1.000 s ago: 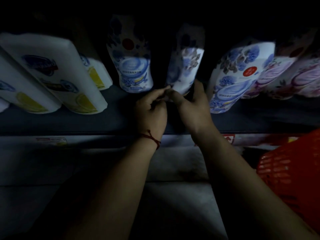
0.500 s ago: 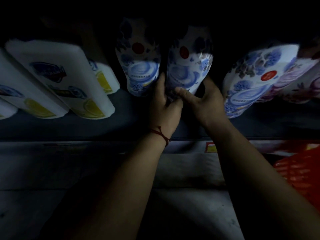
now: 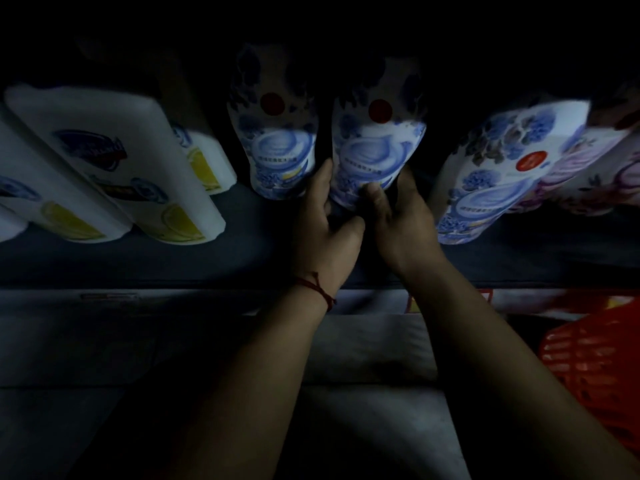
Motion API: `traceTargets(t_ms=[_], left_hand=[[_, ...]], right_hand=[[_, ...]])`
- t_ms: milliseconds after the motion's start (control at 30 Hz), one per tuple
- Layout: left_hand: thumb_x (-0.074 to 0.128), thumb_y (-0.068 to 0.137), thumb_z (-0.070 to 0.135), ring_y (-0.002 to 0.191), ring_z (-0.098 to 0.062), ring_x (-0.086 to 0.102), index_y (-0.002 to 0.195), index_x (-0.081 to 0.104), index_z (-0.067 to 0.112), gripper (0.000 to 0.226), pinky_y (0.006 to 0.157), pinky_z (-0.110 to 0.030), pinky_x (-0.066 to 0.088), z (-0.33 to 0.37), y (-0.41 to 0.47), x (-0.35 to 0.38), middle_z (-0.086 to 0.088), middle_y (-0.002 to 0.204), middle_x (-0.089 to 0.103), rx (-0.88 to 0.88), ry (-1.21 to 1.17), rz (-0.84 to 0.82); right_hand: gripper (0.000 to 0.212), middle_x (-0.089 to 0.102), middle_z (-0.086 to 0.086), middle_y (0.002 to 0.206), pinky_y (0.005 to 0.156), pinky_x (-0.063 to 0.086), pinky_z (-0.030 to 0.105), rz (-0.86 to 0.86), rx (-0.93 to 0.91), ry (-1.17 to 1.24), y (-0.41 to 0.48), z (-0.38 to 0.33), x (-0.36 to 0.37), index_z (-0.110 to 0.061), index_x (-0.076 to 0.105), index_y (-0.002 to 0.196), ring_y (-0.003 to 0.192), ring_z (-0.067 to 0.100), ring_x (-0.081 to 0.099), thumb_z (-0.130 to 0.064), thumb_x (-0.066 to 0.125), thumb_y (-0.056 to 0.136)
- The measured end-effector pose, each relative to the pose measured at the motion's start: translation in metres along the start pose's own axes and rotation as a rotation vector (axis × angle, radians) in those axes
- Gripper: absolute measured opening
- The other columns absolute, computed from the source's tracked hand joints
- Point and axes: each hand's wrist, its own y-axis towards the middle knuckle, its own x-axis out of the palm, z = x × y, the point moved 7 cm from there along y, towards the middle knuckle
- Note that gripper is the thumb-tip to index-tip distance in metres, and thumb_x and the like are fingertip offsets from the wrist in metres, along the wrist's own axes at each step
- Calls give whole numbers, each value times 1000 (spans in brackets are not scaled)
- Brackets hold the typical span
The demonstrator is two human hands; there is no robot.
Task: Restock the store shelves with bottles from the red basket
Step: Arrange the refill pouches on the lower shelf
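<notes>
1. My left hand (image 3: pixel 325 230) holds the blue flowered bottle (image 3: pixel 377 150) low on its left side. The fingers run up between it and its neighbour, and the thumb is tucked in near the base.
2. My right hand (image 3: pixel 403 223) grips the same bottle low on the right, with the thumb pressed on the front of the label and the fingers wrapped behind.
3. A red string (image 3: pixel 317 289) is tied round my left wrist.
4. The bottle stands on the shelf (image 3: pixel 138 258), and its top is lost in the dark at the far side.
5. Just to its left stands a second blue bottle (image 3: pixel 280 147) with the same pattern.
6. Across a dark gap to the right is a tilted blue bottle (image 3: pixel 502 174), with pink bottles (image 3: pixel 588 168) beyond it.
7. At the left end of the shelf are white bottles (image 3: pixel 114 161) with lemon pictures.
8. The red basket (image 3: pixel 595 368) sits near and to the right, below the shelf edge. I cannot tell what is inside it.
</notes>
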Motion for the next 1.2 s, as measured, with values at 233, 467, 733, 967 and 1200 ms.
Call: traceTargets(t_ms=[233,467,733,967,1200], left_hand=[[50,67,5,129,-1,49,144,44,14,78,112,-34,41,-1,-2,-11,5,142,52,30,16,95],[45,70,14,118,-11,60,136,55,10,66,103,-29,47,-7,-2,-16,12,118,58,-17,131,229],[49,80,-8,109,5,58,137,54,15,62,99,-19,47,-5,-1,-18,14,122,61,-97,103,185],[47,75,2,111,8,54,142,50,23,70,101,-20,44,-7,-1,-14,2,137,59,-126,89,129],[43,66,12,118,4,50,146,45,23,80,104,-20,40,-8,-1,-11,-3,141,55,-148,108,90]], right_hand=[[67,60,-11,132,106,42,27,-59,130,149,11,9,10,-31,41,145,124,11,55,-23,67,83],[58,66,1,127,103,48,43,72,145,191,24,4,9,-22,53,136,121,21,60,-27,62,79],[66,68,-10,123,100,51,39,183,126,303,0,12,15,-28,53,138,117,7,62,-21,65,73],[83,64,-9,130,107,45,42,79,100,357,10,18,18,-29,46,143,124,8,58,-14,69,65],[86,55,-6,142,114,39,39,-9,59,383,9,23,19,-22,38,149,133,7,49,-1,58,68]])
